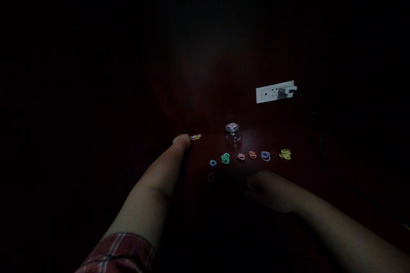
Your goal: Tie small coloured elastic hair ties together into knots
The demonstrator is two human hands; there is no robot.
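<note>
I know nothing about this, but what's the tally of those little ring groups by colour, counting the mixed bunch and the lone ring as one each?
Blue group: 1
Green group: 1
Pink group: 1
Orange group: 1
Purple group: 1
Yellow group: 1
Mixed bunch: 1
Lone ring, colour unclear: 1
Total: 8

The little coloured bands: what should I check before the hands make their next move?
1. Colours kept apart: ok; blue bands, green bands, pink bands, orange bands, purple bands and yellow bands lie in separate groups.
2. Mixed bands within reach: ok; the left hand is right beside them.
3. Left fingers gripping a band: cannot tell; the hand hides them.
4. Right hand empty: cannot tell; too dark.
5. Jar upright, lid on: ok.
6. No strays: not ok; a single ring lies alone.
</note>
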